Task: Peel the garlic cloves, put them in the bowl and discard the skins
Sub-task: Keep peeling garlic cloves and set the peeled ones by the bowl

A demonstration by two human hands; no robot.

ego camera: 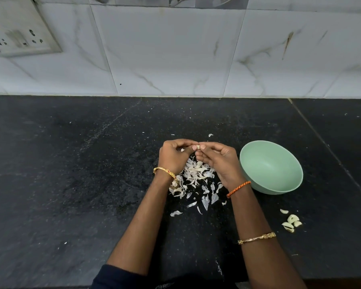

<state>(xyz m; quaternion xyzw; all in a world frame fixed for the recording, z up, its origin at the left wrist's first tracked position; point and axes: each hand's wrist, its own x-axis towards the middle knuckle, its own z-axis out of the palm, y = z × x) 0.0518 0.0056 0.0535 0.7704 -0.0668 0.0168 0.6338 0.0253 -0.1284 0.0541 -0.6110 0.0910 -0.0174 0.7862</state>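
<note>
My left hand (174, 156) and my right hand (219, 161) meet above the black counter and pinch a small garlic clove (198, 147) between their fingertips; most of the clove is hidden by the fingers. Below the hands lies a heap of white garlic skins (196, 178). A pale green bowl (288, 184) stands just right of my right hand, and its inside looks empty. Several peeled cloves (291, 222) lie on the counter in front of the bowl, near the right.
The black stone counter (71, 174) runs back to a white tiled wall (175, 53) with a socket plate (19, 32) at upper left. Stray skin flakes (211, 135) lie beyond the hands. The counter's front edge is at the bottom of the view.
</note>
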